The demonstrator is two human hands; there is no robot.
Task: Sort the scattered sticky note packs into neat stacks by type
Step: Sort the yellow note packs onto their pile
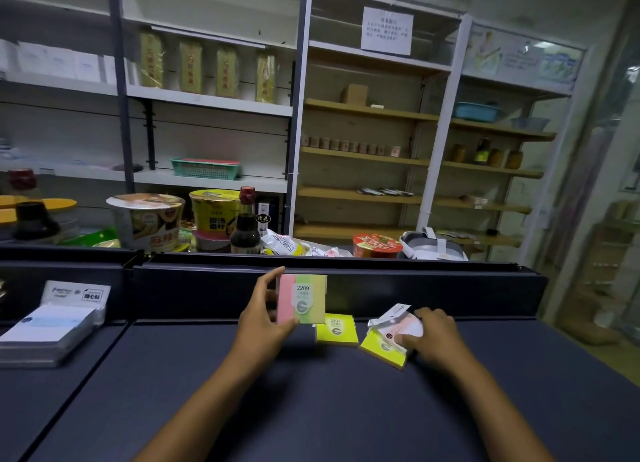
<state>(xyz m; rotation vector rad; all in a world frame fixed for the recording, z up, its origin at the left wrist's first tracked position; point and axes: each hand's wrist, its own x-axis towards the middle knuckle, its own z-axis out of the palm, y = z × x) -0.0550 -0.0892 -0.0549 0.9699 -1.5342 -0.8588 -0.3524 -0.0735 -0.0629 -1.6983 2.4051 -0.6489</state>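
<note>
My left hand point(261, 317) grips a pink, green and yellow sticky note pack point(302, 299) labelled 2209 and holds it upright above the dark counter point(277, 392). A yellow pack point(336, 330) labelled 2207 lies flat just below and to the right of it. My right hand point(431, 333) rests on a white and pink wrapped pack point(398, 323) that lies over another yellow pack point(382, 349), with the fingers curled on its right edge.
A stack of white note packs in clear wrap point(48, 326) sits at the counter's left. Behind the raised back wall stand noodle cups point(147, 219), a soy sauce bottle point(246, 226) and snack bags. Shelves fill the background.
</note>
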